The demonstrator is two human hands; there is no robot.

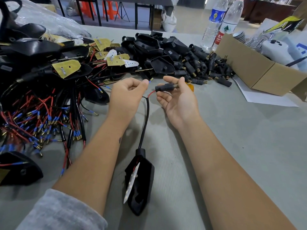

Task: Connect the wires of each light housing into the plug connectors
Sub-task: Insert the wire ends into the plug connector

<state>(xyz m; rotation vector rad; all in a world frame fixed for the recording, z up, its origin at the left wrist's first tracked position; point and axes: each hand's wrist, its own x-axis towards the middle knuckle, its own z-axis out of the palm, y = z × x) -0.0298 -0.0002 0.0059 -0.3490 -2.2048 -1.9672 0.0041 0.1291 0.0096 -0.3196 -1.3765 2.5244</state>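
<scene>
A black light housing (pixel 141 183) with a white LED board lies on the grey table between my forearms. Its black sheathed cable (pixel 145 120) rises to my hands and splits into a red wire and a black wire. My left hand (pixel 128 93) pinches the black wire just behind its blue-sleeved brass terminal (pixel 150 80). My right hand (pixel 178 95) holds a black plug connector (pixel 166 87) between thumb and fingers, palm up. The red wire (pixel 152 93) runs into the connector's left end. The terminal in my left hand sits a short way left of the connector.
Wired housings and loose red and black leads with blue terminals (pixel 43 123) pile up at left. Empty black housings (pixel 149 45) and plug connectors (pixel 204 67) lie behind my hands. A cardboard box (pixel 259 75) and two water bottles (pixel 221 22) stand at right.
</scene>
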